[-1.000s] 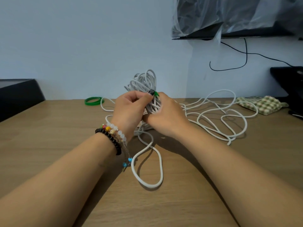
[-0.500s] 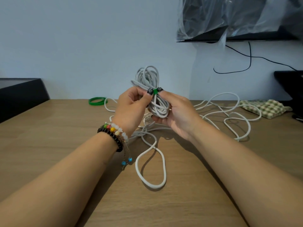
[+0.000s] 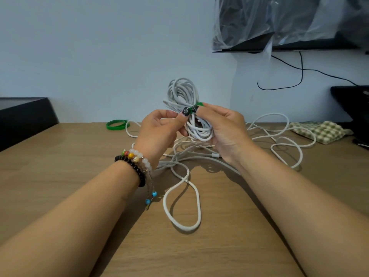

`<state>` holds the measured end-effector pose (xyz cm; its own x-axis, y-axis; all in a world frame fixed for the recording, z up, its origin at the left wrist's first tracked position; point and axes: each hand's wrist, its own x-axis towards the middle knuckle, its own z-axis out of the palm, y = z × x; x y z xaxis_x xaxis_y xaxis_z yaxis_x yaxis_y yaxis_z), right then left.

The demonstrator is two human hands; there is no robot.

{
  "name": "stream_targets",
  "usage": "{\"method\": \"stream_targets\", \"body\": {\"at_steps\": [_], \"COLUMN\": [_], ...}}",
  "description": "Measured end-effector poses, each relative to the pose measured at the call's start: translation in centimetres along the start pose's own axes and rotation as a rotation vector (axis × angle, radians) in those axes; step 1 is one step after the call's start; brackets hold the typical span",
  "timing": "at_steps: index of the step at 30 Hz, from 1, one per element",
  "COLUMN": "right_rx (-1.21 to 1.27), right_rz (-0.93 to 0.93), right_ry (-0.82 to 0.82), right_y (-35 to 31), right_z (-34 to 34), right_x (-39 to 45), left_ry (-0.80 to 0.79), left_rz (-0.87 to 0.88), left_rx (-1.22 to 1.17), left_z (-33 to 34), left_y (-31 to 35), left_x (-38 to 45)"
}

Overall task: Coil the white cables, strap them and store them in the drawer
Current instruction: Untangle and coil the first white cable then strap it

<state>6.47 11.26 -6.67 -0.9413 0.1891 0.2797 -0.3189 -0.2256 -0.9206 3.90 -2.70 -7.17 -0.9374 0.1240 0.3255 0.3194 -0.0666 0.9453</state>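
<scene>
My two thumbs meet on a green strap (image 3: 196,107) around a coiled white cable (image 3: 184,96). My right hand (image 3: 223,130) curls around the coil's lower loops; my left hand (image 3: 159,132) pinches beside it. Below my fingers, loose white cable (image 3: 183,204) sprawls over a wooden table (image 3: 60,166) against a pale wall. The strap's fastening is hidden.
</scene>
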Motion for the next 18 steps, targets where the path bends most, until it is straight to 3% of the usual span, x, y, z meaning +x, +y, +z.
{"method": "stream_targets", "body": {"at_steps": [5,11,18], "right_rx": [-0.049,-0.103,-0.179], "right_rz": [-0.065,-0.097,-0.167], "right_ry": [-0.011,-0.012,-0.011], "right_y": [-0.4,-0.4,-0.4], "right_z": [-0.6,-1.0,-1.2], "right_x": [0.1,0.3,0.4], "left_ry": [-0.061,0.023,0.135], "left_rz": [-0.048,0.101,0.301], "left_rx": [0.079,0.093,0.28], "left_z": [-0.1,0.1,0.0], "left_y": [0.2,0.2,-0.3], "left_x": [-0.3,-0.6,-0.4]}}
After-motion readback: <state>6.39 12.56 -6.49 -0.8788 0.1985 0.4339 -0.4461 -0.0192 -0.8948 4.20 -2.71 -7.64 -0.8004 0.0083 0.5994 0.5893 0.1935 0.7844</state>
